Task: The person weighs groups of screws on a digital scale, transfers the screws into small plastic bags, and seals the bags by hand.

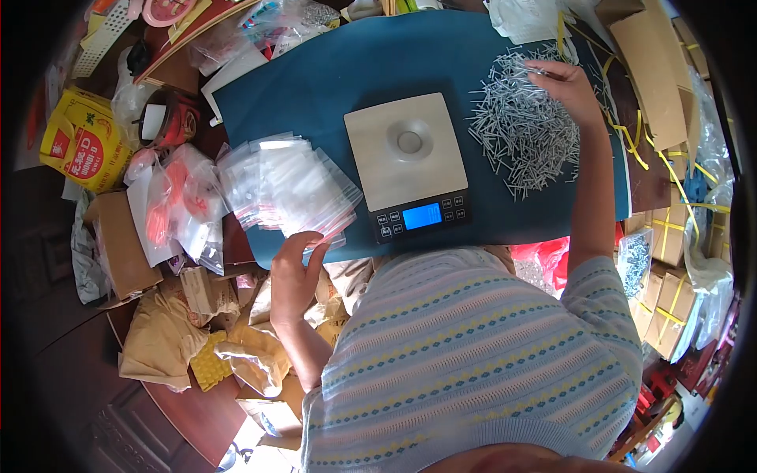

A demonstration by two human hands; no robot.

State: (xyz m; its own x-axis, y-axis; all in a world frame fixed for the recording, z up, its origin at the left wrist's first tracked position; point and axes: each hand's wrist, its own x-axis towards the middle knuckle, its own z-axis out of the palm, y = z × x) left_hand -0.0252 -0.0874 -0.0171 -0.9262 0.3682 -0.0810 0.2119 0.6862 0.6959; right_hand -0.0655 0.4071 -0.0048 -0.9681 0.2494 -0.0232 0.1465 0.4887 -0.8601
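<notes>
My left hand (296, 276) is at the near edge of a fanned stack of clear zip bags (292, 185), thumb and forefinger pinched on a bag's red-edged rim. At the far right of the table, my right hand (566, 88) is at the top of a heap of silver nails (524, 130), its fingers closing around a few of them. Between the bags and the heap stands a kitchen scale (406, 150) with a beige platform. Its blue display (422, 215) is lit, but the digits are too blurred to read for certain.
A dark green mat (331, 94) covers the table. Bags with orange contents (177, 197) and a yellow package (85, 142) sit to the left. Brown paper bags (165, 335) lie below left. Yellow straps (631, 142) and cardboard boxes (666, 303) crowd the right side.
</notes>
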